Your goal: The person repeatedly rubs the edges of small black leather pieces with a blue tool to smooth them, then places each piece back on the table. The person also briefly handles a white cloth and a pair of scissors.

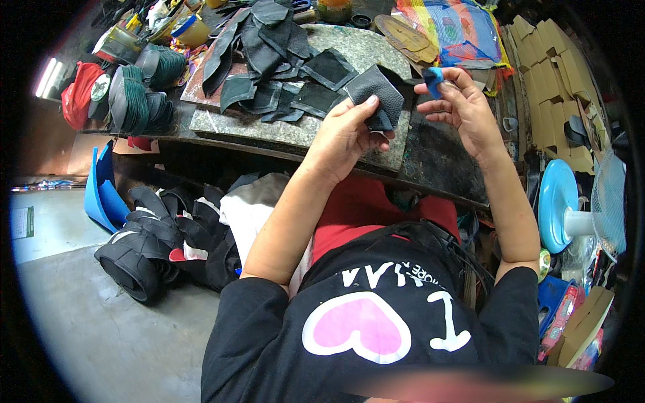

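Note:
My left hand grips a black pebbled leather piece with the thumb on top, above the near edge of the bench. To its right, my right hand is raised and pinches a small blue thing between thumb and fingers; its kind is too small to make out. A gap separates the blue thing from the leather. Several cut black pieces lie loosely on the stone slab, just left of my left hand. Behind them sits a heap of larger dark leather scraps.
Spools of dark green cord and a red bag stand at the left end. A brown sole-shaped pattern and colourful mesh lie at the back. Stacked cartons and a fan are right; black shoe parts lie below left.

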The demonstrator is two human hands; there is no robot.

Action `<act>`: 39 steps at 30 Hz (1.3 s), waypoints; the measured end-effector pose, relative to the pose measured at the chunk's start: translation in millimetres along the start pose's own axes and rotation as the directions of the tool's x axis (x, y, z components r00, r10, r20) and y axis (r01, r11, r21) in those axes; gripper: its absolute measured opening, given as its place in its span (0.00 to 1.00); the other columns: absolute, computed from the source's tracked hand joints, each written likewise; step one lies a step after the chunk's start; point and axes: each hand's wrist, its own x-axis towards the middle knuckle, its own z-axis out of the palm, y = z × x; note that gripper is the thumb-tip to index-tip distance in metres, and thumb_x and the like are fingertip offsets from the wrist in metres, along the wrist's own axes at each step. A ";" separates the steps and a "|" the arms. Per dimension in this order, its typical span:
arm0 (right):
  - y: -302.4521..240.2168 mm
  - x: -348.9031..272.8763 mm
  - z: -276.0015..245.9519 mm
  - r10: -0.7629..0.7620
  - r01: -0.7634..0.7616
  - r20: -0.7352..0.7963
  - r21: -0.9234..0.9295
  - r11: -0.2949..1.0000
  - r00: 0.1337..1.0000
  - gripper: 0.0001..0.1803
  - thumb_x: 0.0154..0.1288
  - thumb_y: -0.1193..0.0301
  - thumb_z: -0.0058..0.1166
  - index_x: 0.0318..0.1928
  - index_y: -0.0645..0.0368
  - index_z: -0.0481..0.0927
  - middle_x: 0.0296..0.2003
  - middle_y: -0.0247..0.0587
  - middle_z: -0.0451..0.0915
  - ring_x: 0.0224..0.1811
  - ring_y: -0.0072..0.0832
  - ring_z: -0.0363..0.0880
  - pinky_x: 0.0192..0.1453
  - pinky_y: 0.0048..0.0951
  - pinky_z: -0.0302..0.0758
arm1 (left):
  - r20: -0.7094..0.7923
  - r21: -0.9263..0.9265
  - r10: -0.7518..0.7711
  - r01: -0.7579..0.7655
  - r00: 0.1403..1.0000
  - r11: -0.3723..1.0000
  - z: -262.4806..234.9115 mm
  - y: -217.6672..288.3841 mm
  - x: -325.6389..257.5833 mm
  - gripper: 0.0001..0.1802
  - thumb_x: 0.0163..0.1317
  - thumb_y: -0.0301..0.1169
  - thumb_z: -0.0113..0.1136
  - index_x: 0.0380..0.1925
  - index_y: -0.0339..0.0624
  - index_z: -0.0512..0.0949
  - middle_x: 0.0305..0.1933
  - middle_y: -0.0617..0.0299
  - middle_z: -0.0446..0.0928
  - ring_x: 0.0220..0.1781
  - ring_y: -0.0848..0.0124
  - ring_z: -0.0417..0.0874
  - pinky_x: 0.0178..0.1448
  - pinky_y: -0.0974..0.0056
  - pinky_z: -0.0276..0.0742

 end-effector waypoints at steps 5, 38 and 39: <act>6.0 -16.6 13.8 -0.197 0.199 0.026 -0.134 0.971 0.980 0.08 0.67 0.70 0.56 0.44 0.57 0.76 0.33 0.30 0.78 0.31 0.17 0.77 0.35 0.19 0.75 | 0.068 0.030 0.049 -0.051 0.997 0.998 2.6 -2.4 2.7 0.10 0.66 0.30 0.56 0.46 0.40 0.75 0.37 0.61 0.81 0.32 0.72 0.82 0.31 0.66 0.79; 3.0 -35.0 31.4 -0.324 0.334 0.082 -0.281 0.900 0.942 0.06 0.66 0.75 0.56 0.42 0.61 0.77 0.34 0.28 0.77 0.35 0.13 0.74 0.39 0.18 0.73 | -0.020 -0.018 0.185 -0.186 0.982 0.982 16.5 -6.1 1.6 0.24 0.54 0.18 0.64 0.50 0.43 0.68 0.43 0.62 0.77 0.39 0.72 0.80 0.36 0.69 0.76; 2.5 -35.3 32.1 -0.337 0.340 0.063 -0.280 0.898 0.939 0.07 0.65 0.75 0.57 0.43 0.61 0.77 0.33 0.28 0.77 0.35 0.13 0.74 0.40 0.18 0.72 | 0.003 -0.037 0.215 -0.214 0.977 0.976 17.0 -7.4 2.1 0.24 0.55 0.18 0.65 0.50 0.43 0.68 0.43 0.62 0.77 0.39 0.72 0.80 0.36 0.69 0.77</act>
